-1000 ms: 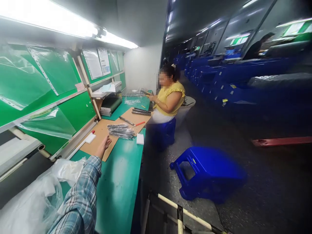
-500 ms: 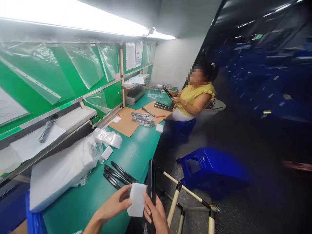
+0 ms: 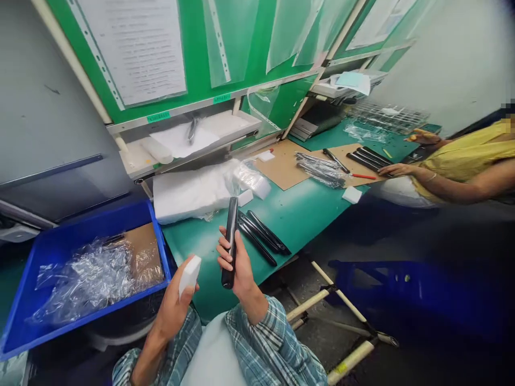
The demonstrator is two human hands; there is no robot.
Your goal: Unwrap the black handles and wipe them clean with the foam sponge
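A white foam block (image 3: pixel 189 276) sits between the thumb and fingers of my left hand (image 3: pixel 174 305). My right hand (image 3: pixel 241 262) is wrapped round a glossy black bar-shaped part (image 3: pixel 230 241), held upright over the front edge of the green table (image 3: pixel 209 241). The block and the bar are apart. Several similar black parts (image 3: pixel 261 236) lie side by side on the table, just right of my right hand. Behind them a second white block (image 3: pixel 245 198) rests by the plastic-wrapped white foam stack (image 3: pixel 189 193).
At left a blue bin (image 3: pixel 92 311) holds crumpled clear plastic bags (image 3: pixel 96 273) and cardboard. A co-worker in a yellow top (image 3: pixel 462 161) has a hand near black parts (image 3: pixel 370 158) on brown cardboard (image 3: pixel 277 170). Cream tubing (image 3: pixel 314 303) and a blue stool (image 3: pixel 382 284) stand at right.
My view has turned left, bringing the blue bin in. My hands have moved apart; the white block is away from the black bar. The co-worker's hands have separated and one has lowered to the table.
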